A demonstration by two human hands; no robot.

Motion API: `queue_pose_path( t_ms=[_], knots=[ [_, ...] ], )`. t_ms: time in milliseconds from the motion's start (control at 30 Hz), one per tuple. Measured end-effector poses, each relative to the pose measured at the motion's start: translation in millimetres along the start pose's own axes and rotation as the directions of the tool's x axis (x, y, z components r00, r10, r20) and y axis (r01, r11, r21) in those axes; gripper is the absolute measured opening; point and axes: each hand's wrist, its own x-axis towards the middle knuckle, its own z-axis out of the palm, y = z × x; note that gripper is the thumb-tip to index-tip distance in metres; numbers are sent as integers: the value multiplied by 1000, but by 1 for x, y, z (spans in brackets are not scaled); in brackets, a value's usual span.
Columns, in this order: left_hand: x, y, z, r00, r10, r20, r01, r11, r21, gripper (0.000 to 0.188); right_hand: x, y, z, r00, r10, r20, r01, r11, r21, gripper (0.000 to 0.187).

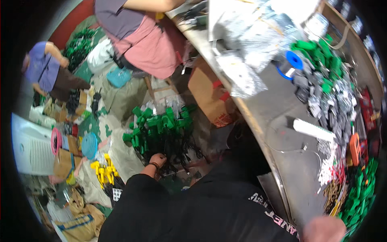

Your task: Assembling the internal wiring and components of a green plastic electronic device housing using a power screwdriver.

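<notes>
My left hand, a dark bracelet at its wrist, reaches down to the floor on the left of the bench. Its fingers are curled into the black cords that trail from a heap of green plug-like parts; the fingertips are partly hidden there. My right hand is at the lower right, over the near end of the bench. It is smeared by motion, so its fingers do not show clearly. Close to it lies a pile of long green parts.
On the bench are clear plastic bags, a blue spool, grey parts and an orange tool. A cardboard box stands beside it. Yellow parts lie on sacking at left. Two people are farther back.
</notes>
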Motion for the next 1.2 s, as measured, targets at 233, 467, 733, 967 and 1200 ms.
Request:
queue_pose_path(
  t_ms=[233,467,733,967,1200],
  knots=[
    [43,-40,-10,991,-100,91,66,944,322,32,118,144,-31,886,424,186,110,198,-974,36],
    [132,-57,-40,952,-301,55,250,871,423,32,225,202,-88,842,495,214,184,109,-977,37],
    [174,-109,-28,711,-530,-462,575,816,-51,59,231,218,-96,878,410,248,191,173,-966,25],
    [230,-120,-23,581,-761,-288,566,633,-529,75,233,223,-103,804,486,342,339,97,-936,25],
    [255,-252,18,969,-203,-139,238,915,326,60,244,227,-105,837,451,310,268,156,-951,11]
  ],
)
